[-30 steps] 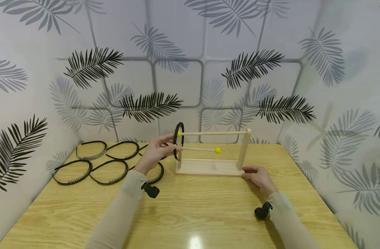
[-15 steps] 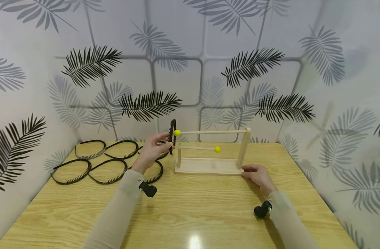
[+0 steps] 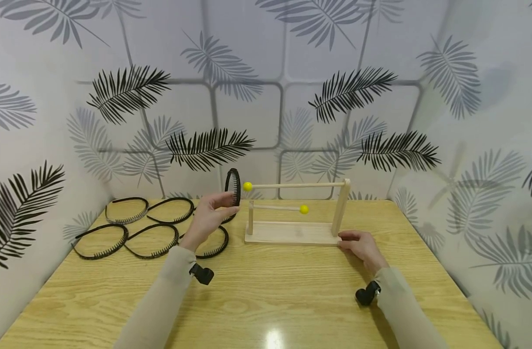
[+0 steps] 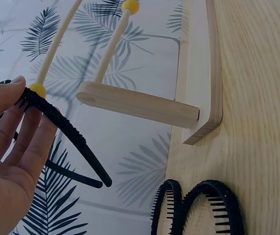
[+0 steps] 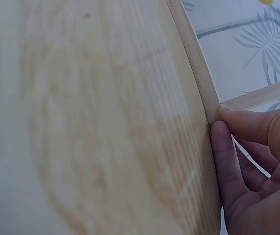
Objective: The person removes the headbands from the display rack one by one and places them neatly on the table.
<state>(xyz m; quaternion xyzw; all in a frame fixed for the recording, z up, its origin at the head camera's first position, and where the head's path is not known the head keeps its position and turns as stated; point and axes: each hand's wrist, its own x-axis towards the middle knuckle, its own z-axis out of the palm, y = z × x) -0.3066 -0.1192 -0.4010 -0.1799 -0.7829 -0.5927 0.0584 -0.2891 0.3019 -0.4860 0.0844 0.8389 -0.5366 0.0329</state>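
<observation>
My left hand [image 3: 206, 218] pinches a black toothed headband [image 4: 76, 134] between thumb and fingers. It is raised above the table, just left of the yellow ball [image 3: 247, 186] tipping the upper rod of a wooden stand [image 3: 292, 233]. In the left wrist view the band overlaps that ball. A shorter, lower rod on the stand's left post points right and ends in another yellow ball [image 3: 304, 209]. My right hand [image 3: 362, 248] grips the right front corner of the stand's base, thumb and fingertips at its edge [image 5: 209, 110]. Neither rod carries a headband.
Several black headbands [image 3: 126, 236] lie in two rows on the left of the wood-grain table [image 3: 266, 291], partly behind my left hand. A leaf-patterned backdrop [image 3: 266, 116] encloses the back and sides.
My left hand has drawn the headband leftward off the upper rod, past its yellow ball, and turned it slightly. My right hand and the stand have stayed in place.
</observation>
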